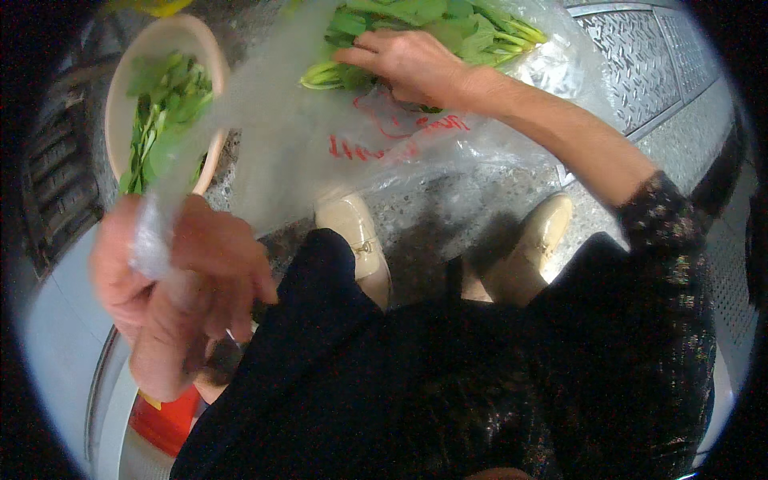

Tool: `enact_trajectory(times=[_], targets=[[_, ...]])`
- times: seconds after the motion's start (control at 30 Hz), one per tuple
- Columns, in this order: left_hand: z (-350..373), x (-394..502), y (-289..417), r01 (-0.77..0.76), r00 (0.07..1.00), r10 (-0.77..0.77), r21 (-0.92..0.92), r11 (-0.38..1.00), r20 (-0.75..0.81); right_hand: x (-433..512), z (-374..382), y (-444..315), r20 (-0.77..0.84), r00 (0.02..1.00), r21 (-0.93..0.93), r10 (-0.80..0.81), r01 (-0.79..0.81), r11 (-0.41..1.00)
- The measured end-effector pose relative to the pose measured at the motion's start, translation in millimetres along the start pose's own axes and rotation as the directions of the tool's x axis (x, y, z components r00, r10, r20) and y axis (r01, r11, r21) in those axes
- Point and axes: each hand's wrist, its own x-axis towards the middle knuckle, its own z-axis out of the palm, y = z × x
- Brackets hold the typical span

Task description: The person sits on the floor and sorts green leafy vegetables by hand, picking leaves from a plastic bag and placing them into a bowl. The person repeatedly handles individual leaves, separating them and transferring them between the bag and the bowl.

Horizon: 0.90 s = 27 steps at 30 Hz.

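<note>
My left hand [186, 282], blurred, is closed on the gathered edge of a clear plastic bag [282, 162] at the left. The bag spreads across the floor before me and bears red writing. On it lie bunched leafy greens [408, 15] with pale green stems pointing right. My right hand [414, 66] reaches in from the right, its fingers curled over the near side of the greens. The fingertips are partly hidden among leaves. Beyond my left hand, partly behind the raised plastic, stands a pale oval basin [216, 66] holding loose leafy stems [159, 120].
Speckled stone floor [420, 198] lies between my cream shoes [354, 231]. A metal tread-plate cover [630, 60] is set at the upper right. Dark slatted crates or grating [60, 180] stand at the left. A red object [168, 423] sits below my left hand.
</note>
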Motion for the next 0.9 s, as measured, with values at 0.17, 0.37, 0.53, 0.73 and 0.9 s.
enact_trajectory(times=[0.17, 0.37, 0.53, 0.73, 0.9], targets=[[-5.0, 13.8, -4.3, -0.014, 0.998, 0.026, -0.177, 0.984, 0.063, -1.7, -37.4, -28.1, 0.067, 0.996, 0.132, -0.055, 0.046, 0.990], [-9.3, 34.7, -8.2, -0.221, 0.932, 0.282, -0.257, 0.941, 0.230, 22.4, -69.2, 1.1, -0.382, 0.911, 0.159, -0.152, 0.227, 0.961], [-5.1, 37.4, -7.4, -0.141, 0.963, 0.171, -0.149, 0.979, 0.209, 15.5, -92.5, 25.5, 0.097, 0.995, -0.273, 0.005, 0.022, 0.962], [1.3, 29.6, -7.7, -0.066, 0.989, 0.076, -0.078, 0.995, 0.129, 5.4, -72.4, 2.6, 0.342, 0.887, -0.422, 0.309, -0.149, 0.894], [5.7, 22.5, -3.0, -0.025, 0.995, 0.029, -0.041, 0.999, 0.094, 15.6, -68.3, 27.5, 0.421, 0.882, -0.232, 0.214, -0.124, 0.965]])
